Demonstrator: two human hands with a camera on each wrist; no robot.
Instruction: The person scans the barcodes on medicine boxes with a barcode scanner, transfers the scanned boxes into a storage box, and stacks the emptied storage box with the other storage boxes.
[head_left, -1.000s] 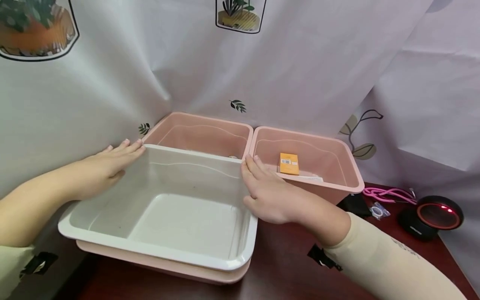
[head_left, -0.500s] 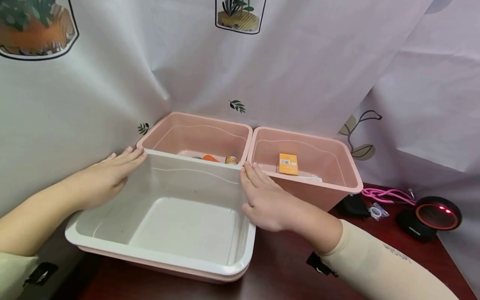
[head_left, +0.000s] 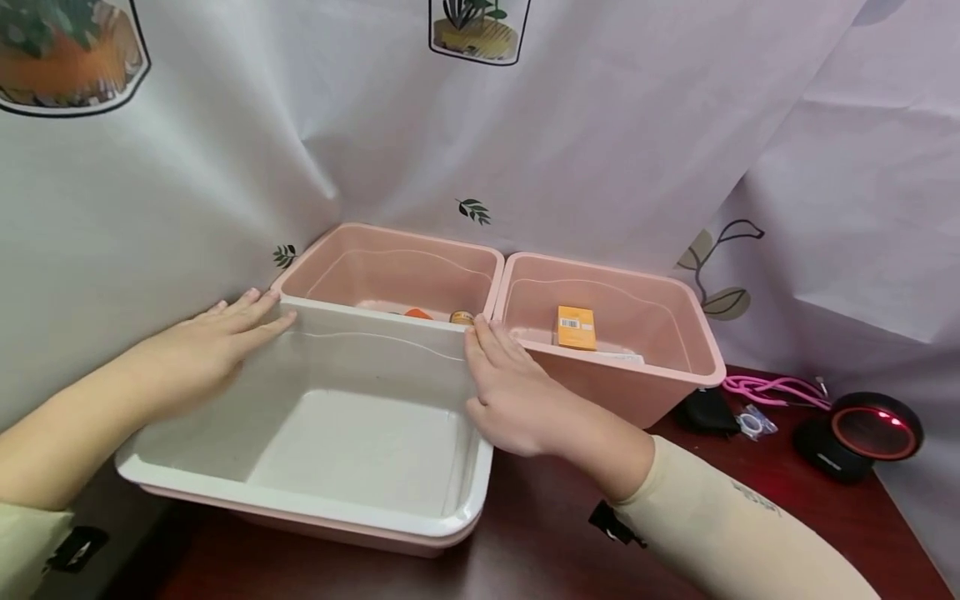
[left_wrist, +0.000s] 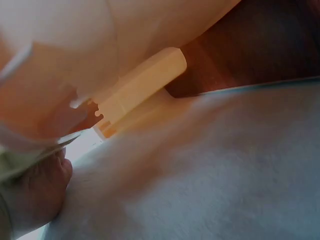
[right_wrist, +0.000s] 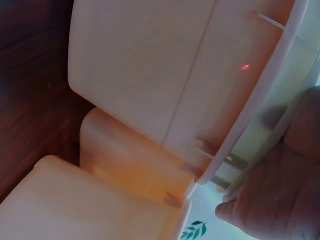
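A white plastic bin (head_left: pixel 360 450) sits nested in a pink bin (head_left: pixel 352 537), whose edge shows under its near rim. My left hand (head_left: pixel 202 354) rests on the far left of the white rim with fingers extended. At the far right corner, my right hand (head_left: pixel 517 392) lies over the rim, its fingers straight and pointing away. From the left wrist, my left hand (left_wrist: pixel 40 195) appears at the lower left beside a pink bin wall. In the right wrist view, my right hand (right_wrist: pixel 275 195) is next to the rim, above the bins' pink sides.
Behind stand two pink bins side by side. The left one (head_left: pixel 412 258) holds an orange item (head_left: pixel 417 314) and a small jar (head_left: pixel 462 317); the right one (head_left: pixel 607 287) holds an orange box (head_left: pixel 576 327). A black scanner (head_left: pixel 858 437) and pink cord (head_left: pixel 776 390) lie at the right.
The white bin's far rim has dropped, so items in the back left bin now show. Since then the bin has shifted slightly left, with my right hand moving along.
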